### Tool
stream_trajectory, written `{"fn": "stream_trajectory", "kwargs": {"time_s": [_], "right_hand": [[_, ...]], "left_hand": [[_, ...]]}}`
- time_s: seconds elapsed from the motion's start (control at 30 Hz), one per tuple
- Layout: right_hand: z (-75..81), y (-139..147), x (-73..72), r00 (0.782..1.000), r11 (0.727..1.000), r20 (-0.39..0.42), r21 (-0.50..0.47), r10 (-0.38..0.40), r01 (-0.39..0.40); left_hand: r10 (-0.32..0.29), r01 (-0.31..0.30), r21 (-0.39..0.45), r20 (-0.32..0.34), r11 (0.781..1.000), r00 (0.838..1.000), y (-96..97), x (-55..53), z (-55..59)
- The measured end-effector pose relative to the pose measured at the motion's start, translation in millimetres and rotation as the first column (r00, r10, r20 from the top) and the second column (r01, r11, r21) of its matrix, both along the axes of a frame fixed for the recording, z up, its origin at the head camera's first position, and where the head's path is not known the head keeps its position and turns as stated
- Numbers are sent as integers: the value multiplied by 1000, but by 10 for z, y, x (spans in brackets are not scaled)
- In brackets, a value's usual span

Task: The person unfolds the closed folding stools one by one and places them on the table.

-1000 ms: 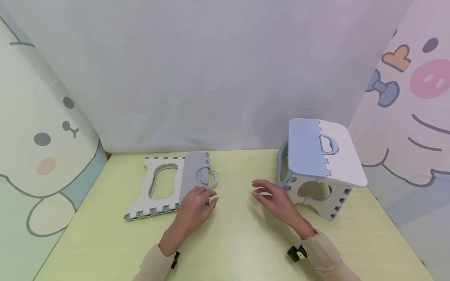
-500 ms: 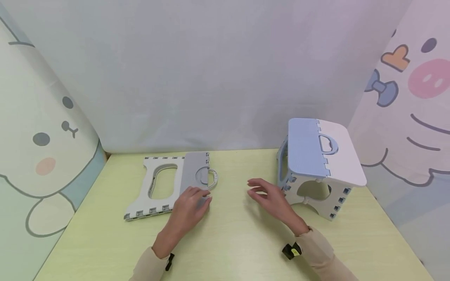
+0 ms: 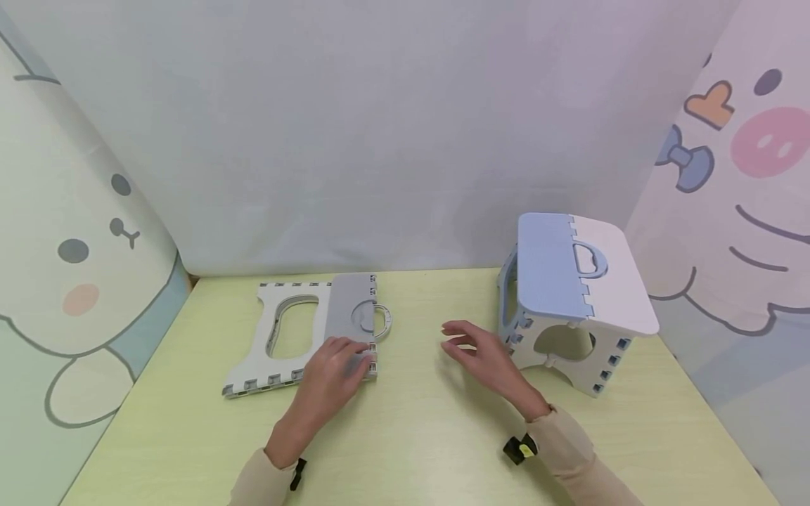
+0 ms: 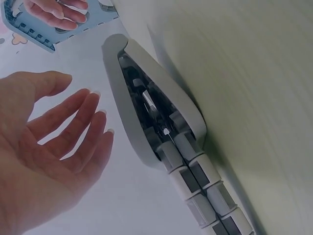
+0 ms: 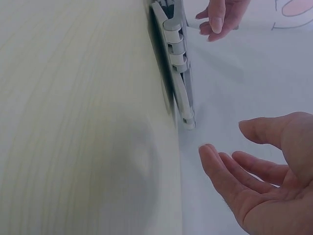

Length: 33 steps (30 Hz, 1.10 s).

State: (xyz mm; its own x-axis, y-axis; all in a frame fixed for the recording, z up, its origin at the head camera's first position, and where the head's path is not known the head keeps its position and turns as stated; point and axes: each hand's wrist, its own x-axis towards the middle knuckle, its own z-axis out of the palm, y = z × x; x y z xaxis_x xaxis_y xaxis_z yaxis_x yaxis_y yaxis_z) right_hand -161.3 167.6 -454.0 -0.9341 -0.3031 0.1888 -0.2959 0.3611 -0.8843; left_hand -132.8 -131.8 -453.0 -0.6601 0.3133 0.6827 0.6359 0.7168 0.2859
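Observation:
A folded grey and white step stool (image 3: pixel 344 302) lies flat on the table at the left, its small ring handle (image 3: pixel 386 322) sticking out to the right. My left hand (image 3: pixel 327 372) hovers over its near right corner, fingers loosely bent. In the left wrist view, a gap separates that hand (image 4: pixel 58 147) from the folded stool (image 4: pixel 117 93). Between the two stools, my right hand (image 3: pixel 484 355) hangs above the table with relaxed fingers and nothing in them. To its right stands an unfolded blue and white step stool (image 3: pixel 550 267), top upward.
The pale wood-grain table (image 3: pixel 418 436) carries both stools, with bare surface between them. A plain light curtain (image 3: pixel 405 140) closes off the back. Panels with cartoon animals (image 3: pixel 82 211) flank the left and right sides.
My left hand has drifted left and slightly down over the folded stool, uncovering its near right corner. The right hand has shifted a little left. Both stools stay put.

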Motion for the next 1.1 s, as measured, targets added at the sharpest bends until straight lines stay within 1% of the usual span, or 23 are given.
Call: {"fn": "stream_trajectory", "kwargs": {"time_s": [0.13,0.33,0.43,0.6,0.77,0.93,1.1], "right_hand": [[-16,-12,-14,1000,1000,4,-10,8,-8],[-9,-26,-22,1000,1000,18,1,6,-6],[-20,-29,-31,1000,1000,16,8,5,-5],[-32,-47,-51,1000,1000,18,19,0,0],[-59,-70,-76,1000,1000,21,9,3,-3],[-79,-99,-93,999,1000,33,3,8,-8],[-88,-134,-121,999,1000,49,15,-1,1]], "left_hand": [[9,-9,-1,-17,1000,1000,-48,7,-14],[48,-47,-17,20,999,999,-108,34,14],[56,-55,-16,30,998,998,-138,44,22],[62,-62,-6,17,998,998,-182,50,13],[70,-70,-11,15,998,997,-208,63,-2],[92,-92,-23,17,995,996,-241,81,-6],[112,-111,-25,47,994,993,-291,97,-4]]}}
